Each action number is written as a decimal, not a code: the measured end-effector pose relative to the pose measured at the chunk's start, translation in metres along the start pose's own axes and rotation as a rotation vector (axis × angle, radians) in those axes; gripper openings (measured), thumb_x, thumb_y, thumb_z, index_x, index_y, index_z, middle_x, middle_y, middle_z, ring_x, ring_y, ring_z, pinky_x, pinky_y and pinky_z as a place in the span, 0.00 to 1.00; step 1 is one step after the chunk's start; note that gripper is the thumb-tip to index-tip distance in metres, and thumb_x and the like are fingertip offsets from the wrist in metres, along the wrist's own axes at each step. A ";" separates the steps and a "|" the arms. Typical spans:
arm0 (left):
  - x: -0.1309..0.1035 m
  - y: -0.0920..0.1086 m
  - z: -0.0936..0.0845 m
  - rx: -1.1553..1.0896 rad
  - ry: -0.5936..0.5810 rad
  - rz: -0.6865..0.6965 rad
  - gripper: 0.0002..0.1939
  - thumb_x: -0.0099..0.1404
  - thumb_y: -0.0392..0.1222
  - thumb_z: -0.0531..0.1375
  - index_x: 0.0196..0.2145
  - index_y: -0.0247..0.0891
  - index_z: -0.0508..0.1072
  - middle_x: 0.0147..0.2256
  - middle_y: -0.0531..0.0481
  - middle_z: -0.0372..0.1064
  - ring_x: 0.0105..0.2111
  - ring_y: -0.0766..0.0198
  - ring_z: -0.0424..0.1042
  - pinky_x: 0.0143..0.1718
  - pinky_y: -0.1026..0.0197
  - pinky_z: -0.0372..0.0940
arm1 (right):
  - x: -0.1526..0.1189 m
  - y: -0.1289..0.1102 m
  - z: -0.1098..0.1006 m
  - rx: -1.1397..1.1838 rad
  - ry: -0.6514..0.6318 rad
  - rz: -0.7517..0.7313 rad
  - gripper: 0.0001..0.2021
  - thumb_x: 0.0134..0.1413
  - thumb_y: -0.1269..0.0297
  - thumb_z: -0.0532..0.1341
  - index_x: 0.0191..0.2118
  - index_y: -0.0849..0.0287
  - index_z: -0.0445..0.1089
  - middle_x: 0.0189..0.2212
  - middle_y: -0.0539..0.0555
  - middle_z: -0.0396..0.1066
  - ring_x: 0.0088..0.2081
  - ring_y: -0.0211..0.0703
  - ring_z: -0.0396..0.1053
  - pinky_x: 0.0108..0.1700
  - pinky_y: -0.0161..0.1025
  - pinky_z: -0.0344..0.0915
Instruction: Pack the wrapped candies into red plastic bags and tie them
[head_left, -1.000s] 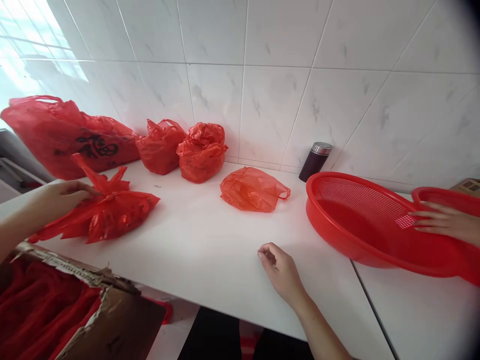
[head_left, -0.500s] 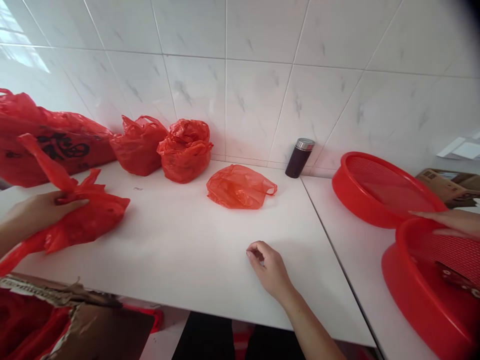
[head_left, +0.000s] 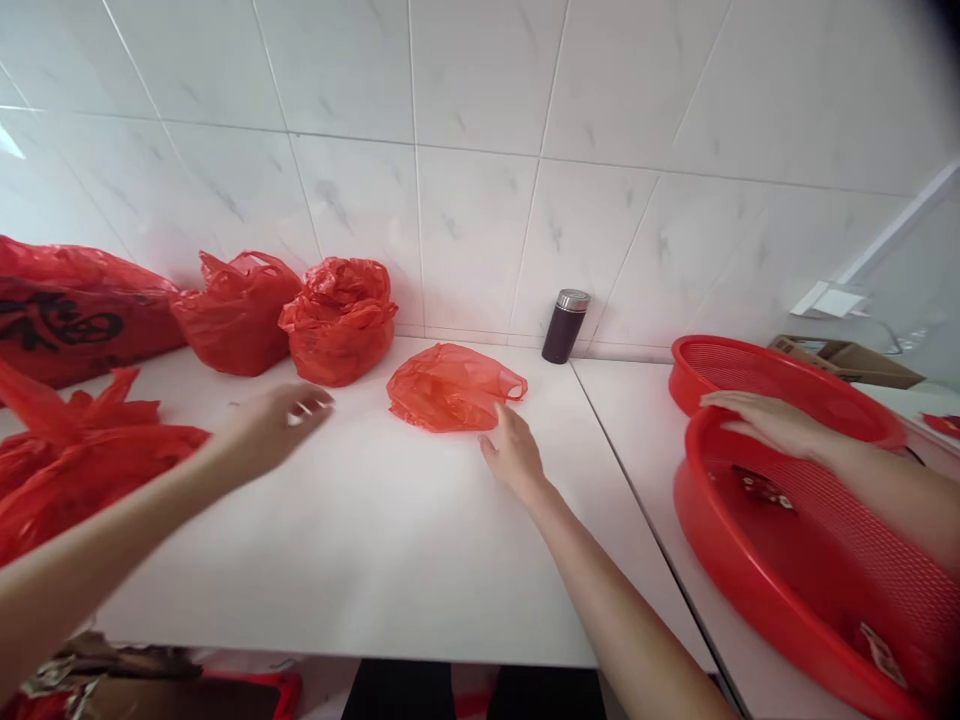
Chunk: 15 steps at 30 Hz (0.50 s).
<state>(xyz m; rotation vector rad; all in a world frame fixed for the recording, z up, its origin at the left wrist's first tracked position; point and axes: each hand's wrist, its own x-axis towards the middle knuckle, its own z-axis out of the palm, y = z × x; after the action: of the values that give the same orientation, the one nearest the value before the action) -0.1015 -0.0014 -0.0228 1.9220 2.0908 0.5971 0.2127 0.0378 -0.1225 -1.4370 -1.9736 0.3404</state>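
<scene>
A thin, flattened red plastic bag point(head_left: 442, 385) lies on the white table point(head_left: 390, 540), its loop handle towards the right. At that bag's near right edge is my right hand point(head_left: 516, 452), thumb and fingers apart; whether it touches the plastic I cannot tell. My left hand point(head_left: 274, 425) hovers over the table left of the bag, fingers loosely bent and nothing in them. Beneath and beyond my left forearm rests a loosely gathered red plastic bag point(head_left: 97, 470), partly hidden by the arm.
Filled red bags point(head_left: 232, 320) stand along the tiled wall. A dark flask point(head_left: 564, 330) is behind the thin bag. At right, another person's hand point(head_left: 772, 420) rests on a red basket point(head_left: 697, 500) with small packets inside. A cardboard box point(head_left: 157, 690) sits below the table's front left.
My left hand has let go of the gathered red bag on the left and moved right. My right hand has reached forward to the thin bag. The view has shifted right.
</scene>
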 end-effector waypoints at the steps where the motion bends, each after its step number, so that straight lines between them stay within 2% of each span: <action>1: 0.007 0.019 0.018 -0.015 -0.101 0.024 0.26 0.58 0.64 0.54 0.39 0.40 0.74 0.39 0.44 0.75 0.39 0.50 0.72 0.43 0.54 0.63 | 0.000 -0.006 0.005 -0.026 -0.036 -0.017 0.24 0.59 0.68 0.56 0.60 0.64 0.60 0.57 0.68 0.64 0.59 0.56 0.61 0.58 0.54 0.59; 2: 0.014 0.035 0.036 -0.031 -0.190 0.038 0.24 0.56 0.65 0.56 0.32 0.40 0.75 0.33 0.45 0.75 0.35 0.51 0.73 0.38 0.56 0.64 | -0.003 -0.013 0.009 -0.040 -0.073 -0.038 0.22 0.58 0.68 0.57 0.58 0.64 0.63 0.54 0.67 0.68 0.57 0.55 0.64 0.57 0.53 0.61; 3: 0.021 0.049 0.055 -0.055 -0.242 0.050 0.25 0.56 0.66 0.55 0.29 0.41 0.75 0.31 0.46 0.75 0.33 0.52 0.73 0.35 0.57 0.64 | -0.010 -0.022 0.013 -0.031 -0.112 -0.072 0.20 0.57 0.67 0.58 0.56 0.63 0.66 0.51 0.65 0.71 0.53 0.54 0.68 0.55 0.51 0.63; 6: 0.039 0.073 0.103 -0.084 -0.241 0.024 0.27 0.53 0.68 0.57 0.31 0.39 0.73 0.31 0.42 0.74 0.31 0.49 0.73 0.30 0.56 0.62 | -0.039 -0.044 0.018 0.071 -0.222 -0.220 0.16 0.58 0.63 0.60 0.52 0.57 0.70 0.47 0.57 0.75 0.49 0.49 0.72 0.51 0.43 0.67; 8: 0.046 0.080 0.122 -0.119 -0.221 0.020 0.23 0.52 0.63 0.60 0.31 0.39 0.71 0.30 0.43 0.72 0.33 0.49 0.72 0.31 0.56 0.60 | -0.050 -0.048 0.013 0.138 -0.234 -0.276 0.13 0.60 0.65 0.57 0.49 0.54 0.72 0.45 0.53 0.76 0.46 0.45 0.73 0.49 0.41 0.68; 11: 0.042 0.086 0.131 -0.236 -0.229 0.055 0.15 0.56 0.54 0.61 0.24 0.40 0.65 0.25 0.48 0.67 0.31 0.54 0.70 0.30 0.57 0.58 | -0.046 -0.040 -0.002 0.125 -0.126 -0.210 0.14 0.61 0.71 0.53 0.47 0.55 0.72 0.44 0.53 0.76 0.44 0.44 0.73 0.47 0.40 0.69; 13: 0.029 0.089 0.125 -0.354 -0.234 0.072 0.16 0.59 0.53 0.59 0.24 0.40 0.62 0.24 0.51 0.64 0.29 0.57 0.68 0.29 0.58 0.58 | -0.035 -0.032 -0.011 0.084 -0.061 -0.184 0.15 0.62 0.71 0.52 0.50 0.56 0.71 0.50 0.56 0.73 0.49 0.45 0.71 0.47 0.40 0.69; 15: 0.011 0.092 0.116 -0.474 -0.230 0.085 0.17 0.64 0.56 0.54 0.28 0.40 0.62 0.27 0.51 0.65 0.29 0.59 0.69 0.29 0.59 0.61 | -0.023 -0.029 -0.021 0.038 -0.009 -0.202 0.16 0.62 0.72 0.51 0.51 0.57 0.70 0.53 0.57 0.70 0.53 0.46 0.68 0.48 0.41 0.68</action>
<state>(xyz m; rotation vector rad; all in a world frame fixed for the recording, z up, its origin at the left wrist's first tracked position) 0.0304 0.0297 -0.0829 1.7150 1.5625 0.7665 0.2084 0.0022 -0.0986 -1.2023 -2.0866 0.2925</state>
